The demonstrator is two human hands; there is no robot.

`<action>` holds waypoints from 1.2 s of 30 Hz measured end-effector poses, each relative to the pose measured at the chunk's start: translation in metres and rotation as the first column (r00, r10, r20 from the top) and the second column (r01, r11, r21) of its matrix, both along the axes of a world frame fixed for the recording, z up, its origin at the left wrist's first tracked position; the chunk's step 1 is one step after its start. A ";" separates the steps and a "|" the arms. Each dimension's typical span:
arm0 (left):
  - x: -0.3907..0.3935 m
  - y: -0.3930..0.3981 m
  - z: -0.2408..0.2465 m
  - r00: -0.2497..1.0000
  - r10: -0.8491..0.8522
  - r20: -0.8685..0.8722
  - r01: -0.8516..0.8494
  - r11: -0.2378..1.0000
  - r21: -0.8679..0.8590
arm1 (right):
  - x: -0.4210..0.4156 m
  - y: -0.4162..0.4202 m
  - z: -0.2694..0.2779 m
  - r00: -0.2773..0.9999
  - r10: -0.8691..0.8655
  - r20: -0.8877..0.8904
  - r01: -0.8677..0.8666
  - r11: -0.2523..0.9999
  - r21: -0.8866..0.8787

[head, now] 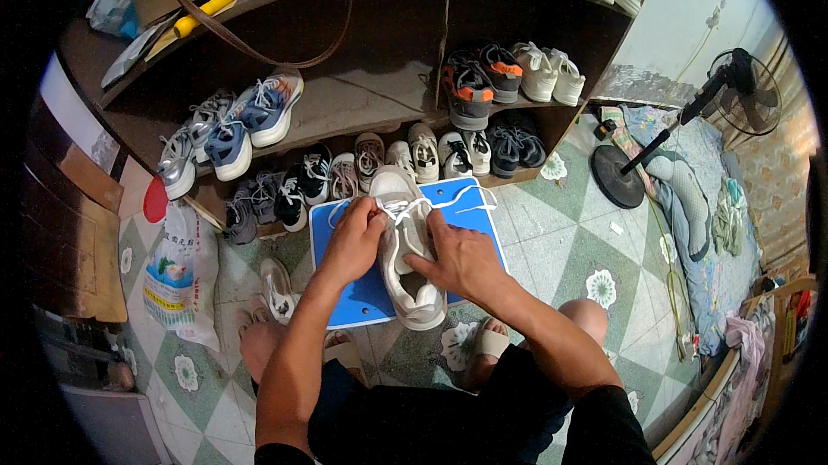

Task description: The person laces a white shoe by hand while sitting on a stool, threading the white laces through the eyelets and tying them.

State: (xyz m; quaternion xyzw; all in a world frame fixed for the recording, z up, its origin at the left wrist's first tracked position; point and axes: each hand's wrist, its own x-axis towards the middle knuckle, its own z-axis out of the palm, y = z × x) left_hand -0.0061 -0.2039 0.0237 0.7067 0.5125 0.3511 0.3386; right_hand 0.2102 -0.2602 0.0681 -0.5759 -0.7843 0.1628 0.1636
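A white lace-up sneaker (398,264) lies over a small blue board or tabletop with a white edge (359,300), its toe pointing away from me and its heel towards me. My left hand (356,232) pinches the white lace at the left side of the eyelets. On the right side of the shoe, my right hand (456,248) rests with its thumb at the opening by the tongue and its fingers near the eyelets. The loose end of the white shoelace (475,198) trails over the board's far right corner. Whether my right fingers grip anything is unclear.
Ahead stands a dark shelf (362,99) with several pairs of shoes. Another light shoe (278,290) is on the tiled floor at left, near a printed plastic bag (181,277). A black standing fan (618,177) and patterned bedding (705,154) are at right.
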 end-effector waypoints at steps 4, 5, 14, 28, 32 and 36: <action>-0.001 0.006 -0.004 0.998 -0.011 0.060 0.013 0.999 -0.034 | 0.000 0.000 -0.005 1.000 0.002 0.024 -0.003 0.999 0.042; -0.001 0.006 -0.004 0.997 -0.011 0.073 0.014 0.999 -0.045 | 0.000 0.000 -0.005 1.000 0.001 0.021 -0.002 0.999 0.052; 0.000 0.006 0.003 0.997 -0.010 0.082 0.015 0.998 -0.057 | -0.003 -0.002 -0.001 0.998 -0.005 0.056 0.003 1.000 0.021; 0.009 -0.013 0.024 1.000 -0.001 -0.008 0.002 0.998 0.063 | -0.002 -0.002 -0.003 0.999 0.000 0.049 0.000 1.000 0.014; 0.008 -0.013 0.020 0.998 0.008 -0.058 0.000 0.991 0.134 | -0.003 -0.003 -0.002 0.998 0.004 0.060 -0.005 1.000 0.021; 0.008 -0.012 0.016 0.994 0.030 -0.106 -0.013 0.987 0.158 | -0.003 -0.003 0.000 0.999 0.002 0.050 -0.002 1.000 -0.007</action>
